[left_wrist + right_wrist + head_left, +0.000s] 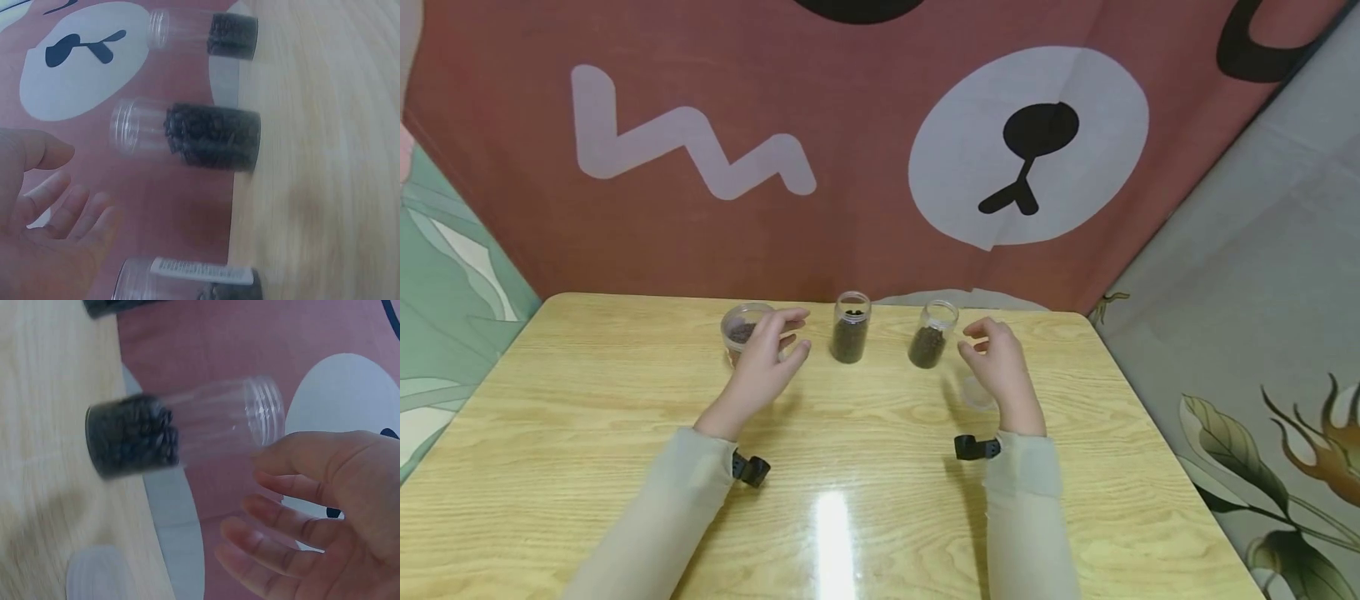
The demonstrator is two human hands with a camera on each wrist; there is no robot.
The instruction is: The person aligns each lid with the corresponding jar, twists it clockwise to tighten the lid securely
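Three clear, lidless containers of dark bean-like pieces stand along the back of the table. My left hand (766,354) hovers with fingers loosely bent, holding nothing, and partly covers the wide left jar (737,329) in the head view. That jar bears a barcode label (201,270) in the left wrist view. To the right of this hand stands the middle jar (849,340), filled highest. My right hand (997,360) holds nothing, its relaxed fingers beside the neck of the right jar (927,345). Under the right hand lies a translucent lid (976,392), partly hidden by it.
The wooden table (880,433) ends at the back against a red cloth (850,242) printed with a cartoon face. Patterned cloth hangs at both sides. Each sleeve has a black wrist camera (751,470) strapped at its cuff.
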